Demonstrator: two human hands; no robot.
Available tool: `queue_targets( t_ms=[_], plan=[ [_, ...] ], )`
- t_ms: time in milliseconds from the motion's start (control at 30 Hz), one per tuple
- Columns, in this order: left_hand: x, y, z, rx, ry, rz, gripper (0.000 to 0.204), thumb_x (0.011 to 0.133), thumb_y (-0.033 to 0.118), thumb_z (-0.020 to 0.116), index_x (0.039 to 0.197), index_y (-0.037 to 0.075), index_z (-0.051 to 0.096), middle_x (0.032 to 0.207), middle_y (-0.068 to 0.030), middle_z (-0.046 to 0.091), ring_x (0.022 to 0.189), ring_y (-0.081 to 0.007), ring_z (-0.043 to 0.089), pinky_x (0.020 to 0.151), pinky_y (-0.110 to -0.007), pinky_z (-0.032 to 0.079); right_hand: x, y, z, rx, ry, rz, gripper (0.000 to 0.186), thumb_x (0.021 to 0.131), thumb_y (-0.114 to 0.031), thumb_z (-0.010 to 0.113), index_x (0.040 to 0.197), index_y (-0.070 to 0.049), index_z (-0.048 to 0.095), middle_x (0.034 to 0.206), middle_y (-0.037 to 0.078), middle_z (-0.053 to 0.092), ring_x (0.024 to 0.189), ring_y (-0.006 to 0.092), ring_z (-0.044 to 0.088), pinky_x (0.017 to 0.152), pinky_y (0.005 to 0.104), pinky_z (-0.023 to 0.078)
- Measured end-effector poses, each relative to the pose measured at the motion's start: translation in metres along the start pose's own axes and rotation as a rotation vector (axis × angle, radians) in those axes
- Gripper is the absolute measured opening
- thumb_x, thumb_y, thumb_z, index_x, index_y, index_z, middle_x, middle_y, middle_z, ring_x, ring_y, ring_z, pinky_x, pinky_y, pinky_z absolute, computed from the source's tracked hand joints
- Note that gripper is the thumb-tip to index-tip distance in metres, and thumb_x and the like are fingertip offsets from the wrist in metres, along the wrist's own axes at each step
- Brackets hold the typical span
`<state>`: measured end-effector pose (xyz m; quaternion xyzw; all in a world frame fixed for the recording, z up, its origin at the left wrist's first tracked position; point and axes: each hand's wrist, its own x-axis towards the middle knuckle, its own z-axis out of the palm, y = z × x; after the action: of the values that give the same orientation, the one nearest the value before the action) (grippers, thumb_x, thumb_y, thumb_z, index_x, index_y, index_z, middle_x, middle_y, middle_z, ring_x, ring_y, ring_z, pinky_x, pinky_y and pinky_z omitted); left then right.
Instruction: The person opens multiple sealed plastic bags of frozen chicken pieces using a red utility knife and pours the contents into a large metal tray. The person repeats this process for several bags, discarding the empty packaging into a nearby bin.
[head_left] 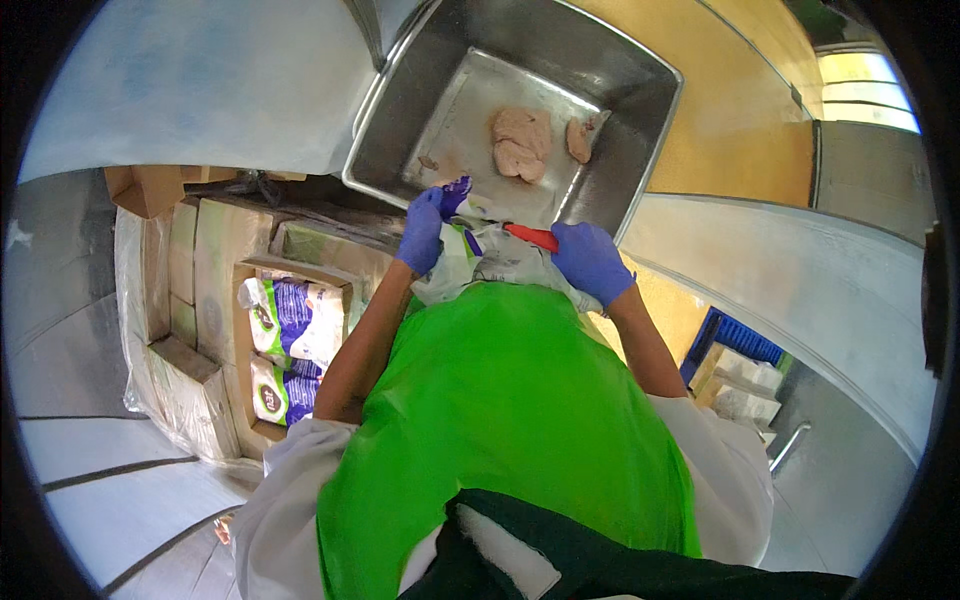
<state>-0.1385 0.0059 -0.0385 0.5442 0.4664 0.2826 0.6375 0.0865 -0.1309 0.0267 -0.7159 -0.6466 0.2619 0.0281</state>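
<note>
Gripping — left hand (421, 232) plastic bag (500, 258), right hand (592, 262) red tool (534, 236) (tip hard to make out).

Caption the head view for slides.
Gloved left hand holding plastic packaging, gloved right hand gripping a red tool, at a metal tub with pink chunks.

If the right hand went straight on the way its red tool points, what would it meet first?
Most likely the plastic wrapper, then the left hand: the red tool in the right hand points leftward. Depth is hard to judge.

Meat (522, 143) in bin (640, 115), bag (520, 260) at near side, packets (315, 318) left
</note>
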Motion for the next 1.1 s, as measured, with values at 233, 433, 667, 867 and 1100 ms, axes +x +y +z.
queue_targets(
  t_ms=[233, 433, 667, 867, 1100],
  plan=[
    [-0.009, 0.061, 0.008, -0.182, 0.075, -0.110, 0.030, 0.096, 0.024, 0.041, 0.085, 0.004, 0.060, 0.076, -0.0064, 0.061, 0.067, -0.0155, 0.056, 0.063, -0.031, 0.046, -0.010, -0.034, -0.053, 0.103, -0.032, -0.013, 0.017, 0.076, -0.015, 0.051, 0.086, -0.004, 0.061, 0.073, 0.023, 0.061, 0.071, 0.0409, 0.060, 0.066, 0.0512, 0.046],
    [0.018, 0.002, -0.053, -0.323, 0.261, 0.015, 0.025, 0.093, 0.013, 0.044, 0.101, 0.001, 0.064, 0.080, -0.0053, 0.064, 0.069, -0.0129, 0.059, 0.063, -0.028, 0.049, 0.018, -0.064, -0.050, -0.105, -0.003, -0.210, 0.014, 0.076, -0.016, 0.053, 0.085, -0.006, 0.058, 0.073, 0.022, 0.061, 0.070, 0.0411, 0.059, 0.064, 0.0524, 0.045],
    [-0.046, 0.093, -0.085, 0.228, 0.529, -0.030, 0.033, 0.086, 0.032, 0.065, 0.076, 0.000, 0.065, 0.066, -0.0041, 0.061, 0.054, -0.0112, 0.055, 0.054, -0.026, 0.046, 0.051, -0.117, -0.086, -0.100, -0.003, -0.376, 0.011, 0.084, -0.013, 0.049, 0.089, -0.008, 0.057, 0.080, 0.019, 0.062, 0.079, 0.0379, 0.061, 0.067, 0.0475, 0.047],
    [-0.155, 0.078, -0.155, 0.577, 1.214, 0.203, 0.041, 0.072, 0.021, 0.071, 0.046, 0.003, 0.045, 0.046, -0.0120, 0.043, 0.054, -0.0309, 0.041, 0.055, -0.042, 0.036, 0.063, -0.170, -0.013, 0.014, -0.065, -0.830, 0.023, 0.087, -0.020, 0.056, 0.103, -0.004, 0.055, 0.097, 0.023, 0.059, 0.088, 0.0397, 0.058, 0.070, 0.0455, 0.045],
    [-0.297, 0.020, -0.216, 0.132, 1.777, 0.171, 0.030, 0.077, 0.011, 0.072, 0.056, 0.002, 0.052, 0.062, -0.0007, 0.053, 0.056, -0.0101, 0.046, 0.053, -0.027, 0.040, 0.021, -0.309, 0.040, 0.150, -0.595, -0.984, 0.023, 0.086, -0.019, 0.060, 0.103, -0.005, 0.055, 0.077, 0.027, 0.057, 0.074, 0.0445, 0.057, 0.056, 0.0475, 0.043]
  ],
)
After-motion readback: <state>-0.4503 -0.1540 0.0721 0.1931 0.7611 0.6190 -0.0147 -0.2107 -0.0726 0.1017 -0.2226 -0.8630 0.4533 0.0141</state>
